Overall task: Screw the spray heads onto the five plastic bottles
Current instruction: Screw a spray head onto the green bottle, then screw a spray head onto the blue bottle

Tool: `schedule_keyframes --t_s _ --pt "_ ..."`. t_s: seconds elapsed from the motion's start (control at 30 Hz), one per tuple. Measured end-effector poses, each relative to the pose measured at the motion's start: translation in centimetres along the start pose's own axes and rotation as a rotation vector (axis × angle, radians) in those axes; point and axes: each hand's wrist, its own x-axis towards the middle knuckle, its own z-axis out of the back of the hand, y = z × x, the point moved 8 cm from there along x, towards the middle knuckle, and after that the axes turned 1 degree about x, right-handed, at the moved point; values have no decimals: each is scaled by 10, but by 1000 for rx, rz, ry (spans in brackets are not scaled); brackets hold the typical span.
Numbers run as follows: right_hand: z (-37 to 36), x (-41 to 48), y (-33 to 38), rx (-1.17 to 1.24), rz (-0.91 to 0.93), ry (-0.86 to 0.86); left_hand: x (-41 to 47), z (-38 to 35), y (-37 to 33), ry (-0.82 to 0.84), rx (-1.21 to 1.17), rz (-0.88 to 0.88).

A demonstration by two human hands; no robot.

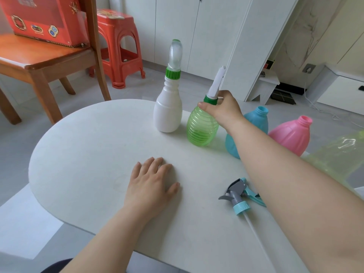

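A white bottle (pixel 168 113) with a green-collared clear spray head (pixel 175 56) stands at the table's far side. Beside it stands a ribbed green bottle (pixel 201 128) carrying a white spray head (pixel 216 83) with a green collar. My right hand (pixel 222 108) grips this bottle at its neck. Behind my right forearm stand a blue bottle (pixel 258 119) and a pink bottle (pixel 291 134), both with open necks. A pale green bottle (pixel 334 156) shows blurred at the right edge. A grey and blue spray head (pixel 239 196) lies on the table near my forearm. My left hand (pixel 151 184) rests flat on the table.
The white oval table (pixel 88 154) has its front edge toward me. A wooden chair (pixel 45 62) with a red box and a red plastic stool (pixel 118 50) stand on the floor beyond the left side. White cabinets line the back.
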Motion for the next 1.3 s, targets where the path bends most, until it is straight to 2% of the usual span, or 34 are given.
schedule_keyframes --t_s 0.27,0.37,0.47,0.53,0.67,1.0,1.13,1.3 --pt "34 -51 -4 -18 -22 33 -5 2 -2 41 -3 2" --pt "47 -86 -17 -173 -31 95 -10 4 -5 40 -13 1" --pt "59 -121 -46 -394 -147 188 -15 5 -6 36 -16 -6" --pt "66 -141 -57 -508 -195 191 -18 6 -8 36 -13 -14" --pt "57 -165 -63 -753 -135 219 -26 8 -10 22 -22 -30" --pt "34 -175 -72 -843 -139 339 -46 11 -12 -8 -19 -56" --pt "39 -174 -71 -701 -168 381 -45 14 -10 -17 -59 -24" --pt "57 -173 -62 -70 -208 354 -37 20 -15 -19 -215 24"
